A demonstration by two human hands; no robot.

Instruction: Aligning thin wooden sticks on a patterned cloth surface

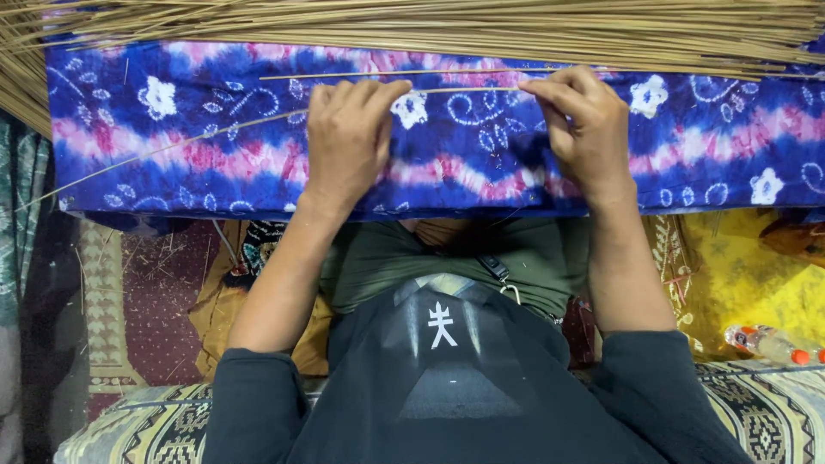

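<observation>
A thin straw-coloured stick [455,89] lies across the far part of a blue, pink and white tie-dyed cloth [713,146], running left to right. The left hand [348,142] pinches it at the fingertips, fingers closed on the stick where it passes the left hand's far edge. The right hand [584,129] pinches the same stick at its right end, fingers likewise closed on it. Between the two grips the stick spans straight; left of the left hand its long free end droops toward the near left edge of the cloth. Holding it at two points apparently keeps the short span taut and level for handling.

A second loose stick [387,75] lies just beyond it, parallel, on the cloth. The cloth drapes over a raised surface across the person's lap and seems to serve as a work pad.

Along the far edge lies a thick bundle of sticks [481,26], near the hands. At the near right, a plastic bottle [769,344] lies on a yellow patterned mat [739,275].
</observation>
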